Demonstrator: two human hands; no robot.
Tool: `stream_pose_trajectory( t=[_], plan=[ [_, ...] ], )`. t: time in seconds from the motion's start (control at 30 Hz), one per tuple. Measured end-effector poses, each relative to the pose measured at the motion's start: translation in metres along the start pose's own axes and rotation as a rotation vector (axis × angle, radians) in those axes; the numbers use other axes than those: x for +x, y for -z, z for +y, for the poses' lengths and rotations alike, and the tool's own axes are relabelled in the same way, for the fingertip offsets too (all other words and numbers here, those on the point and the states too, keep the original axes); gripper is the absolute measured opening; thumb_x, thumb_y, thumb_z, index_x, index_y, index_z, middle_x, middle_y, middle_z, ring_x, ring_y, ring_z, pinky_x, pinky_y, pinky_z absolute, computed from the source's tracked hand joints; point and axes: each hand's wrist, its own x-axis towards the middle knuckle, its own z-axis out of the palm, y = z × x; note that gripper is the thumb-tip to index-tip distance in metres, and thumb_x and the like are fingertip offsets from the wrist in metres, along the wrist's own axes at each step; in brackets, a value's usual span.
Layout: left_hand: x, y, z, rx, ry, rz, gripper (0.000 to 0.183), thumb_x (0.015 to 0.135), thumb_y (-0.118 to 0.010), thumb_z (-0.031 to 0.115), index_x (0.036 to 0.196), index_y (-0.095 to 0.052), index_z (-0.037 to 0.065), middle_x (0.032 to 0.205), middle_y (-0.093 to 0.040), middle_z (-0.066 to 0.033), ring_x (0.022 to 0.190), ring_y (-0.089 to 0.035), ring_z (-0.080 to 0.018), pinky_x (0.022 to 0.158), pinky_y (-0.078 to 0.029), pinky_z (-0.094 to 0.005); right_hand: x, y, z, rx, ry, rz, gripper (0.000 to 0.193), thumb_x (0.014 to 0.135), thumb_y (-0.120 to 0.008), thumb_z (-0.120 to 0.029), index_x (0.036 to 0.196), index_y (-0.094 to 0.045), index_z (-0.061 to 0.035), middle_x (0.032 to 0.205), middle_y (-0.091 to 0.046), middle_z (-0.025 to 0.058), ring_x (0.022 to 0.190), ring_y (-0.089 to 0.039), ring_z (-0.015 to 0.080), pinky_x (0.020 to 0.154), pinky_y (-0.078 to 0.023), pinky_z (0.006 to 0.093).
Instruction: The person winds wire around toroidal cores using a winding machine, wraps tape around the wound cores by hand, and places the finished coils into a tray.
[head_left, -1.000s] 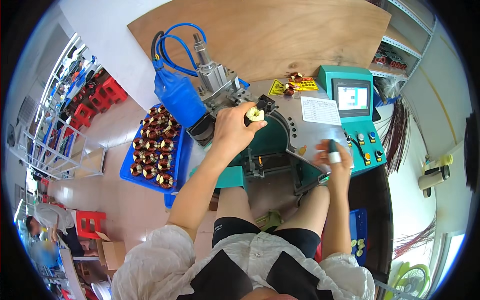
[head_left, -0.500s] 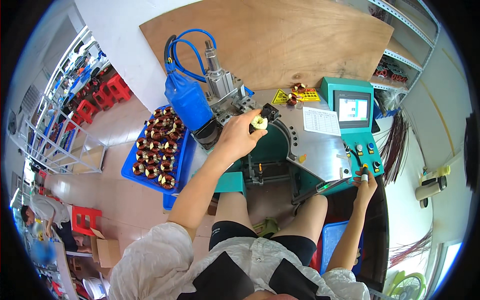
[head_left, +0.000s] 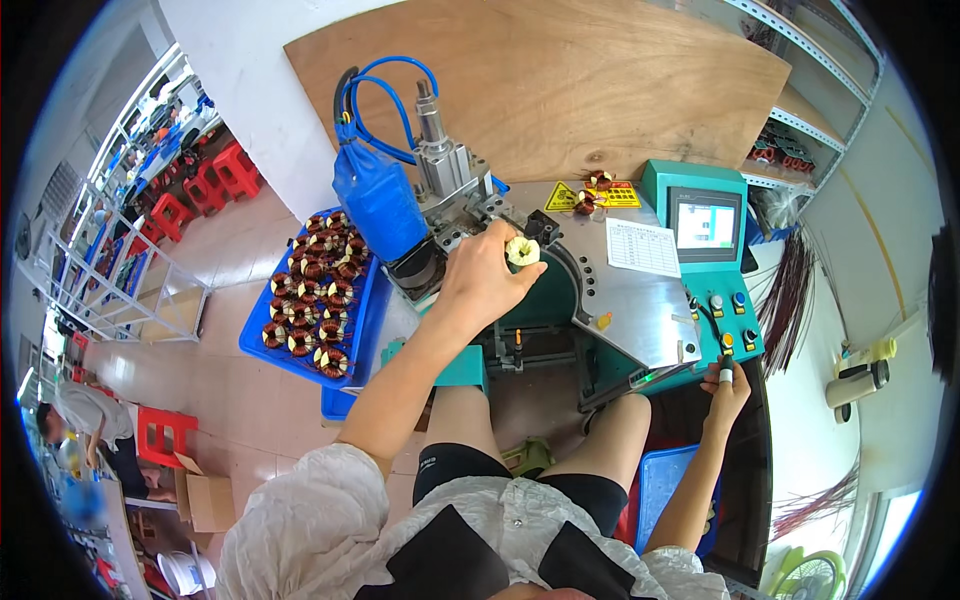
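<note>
Between my left hand's point(head_left: 480, 280) thumb and fingers is a pale yellow ring core point(head_left: 522, 251), its middle hole facing up. The hand is in front of the winding machine's black clamp block point(head_left: 541, 228), with a small gap between core and block. At the right, my right hand point(head_left: 729, 393) is closed around a short black stick-like tool with a light band point(head_left: 726, 370); its exact kind I cannot make out. The tool's top end is just below a yellow button point(head_left: 727, 341) on the green control panel point(head_left: 745, 320).
A blue tray point(head_left: 345, 350) of copper-wound ring coils stands at the left, beside the blue-wrapped motor point(head_left: 375, 200). Two wound coils point(head_left: 588, 203) lie by a yellow warning label on the metal top. A screen point(head_left: 705, 222) stands at the back right; dark red wires point(head_left: 788, 290) hang beyond.
My left hand has drawn the ring core slightly toward me, away from the clamp block. My right hand has moved down a little, off the yellow button, with the black tool.
</note>
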Motion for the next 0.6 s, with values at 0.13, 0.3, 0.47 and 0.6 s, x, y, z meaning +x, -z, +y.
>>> stream_pose_trajectory(
  t=[0.13, 0.3, 0.47, 0.6],
  plan=[
    [0.000, -0.002, -0.001, 0.004, -0.040, 0.034, 0.042, 0.070, -0.082, 0.027, 0.092, -0.059, -0.001, 0.081, -0.068, -0.0189, 0.076, -0.066, -0.0368, 0.068, -0.051, -0.0423, -0.006, 0.002, 0.005, 0.010, -0.022, 0.011, 0.022, 0.095, -0.047, -0.004, 0.106, -0.065, 0.0035, 0.085, -0.067, 0.0073, 0.063, -0.059, 0.0083, 0.050, -0.050, 0.0199],
    [0.000, -0.001, 0.003, 0.045, -0.025, 0.033, 0.040, 0.069, -0.080, 0.025, 0.087, -0.055, 0.000, 0.073, -0.066, -0.0198, 0.072, -0.066, -0.0388, 0.067, -0.052, -0.0465, -0.009, 0.001, 0.014, 0.034, -0.026, -0.003, 0.022, 0.094, -0.048, -0.003, 0.105, -0.066, 0.0031, 0.083, -0.067, 0.0071, 0.062, -0.059, 0.0081, 0.050, -0.050, 0.0200],
    [-0.001, -0.002, 0.002, 0.015, -0.053, 0.035, 0.038, 0.070, -0.079, 0.023, 0.089, -0.056, 0.001, 0.074, -0.066, -0.0196, 0.073, -0.066, -0.0393, 0.067, -0.052, -0.0464, -0.011, -0.003, 0.013, 0.030, -0.023, -0.006, 0.021, 0.094, -0.048, -0.003, 0.103, -0.066, 0.0026, 0.082, -0.066, 0.0063, 0.062, -0.059, 0.0077, 0.050, -0.050, 0.0199],
    [-0.002, -0.004, -0.003, -0.056, -0.126, 0.125, 0.036, 0.071, -0.078, 0.021, 0.094, -0.060, 0.002, 0.080, -0.067, -0.0197, 0.076, -0.065, -0.0395, 0.068, -0.052, -0.0460, -0.016, -0.013, -0.010, -0.016, 0.054, 0.014, 0.022, 0.094, -0.047, -0.002, 0.104, -0.066, 0.0021, 0.080, -0.066, 0.0048, 0.062, -0.058, 0.0065, 0.051, -0.048, 0.0198]
  ],
)
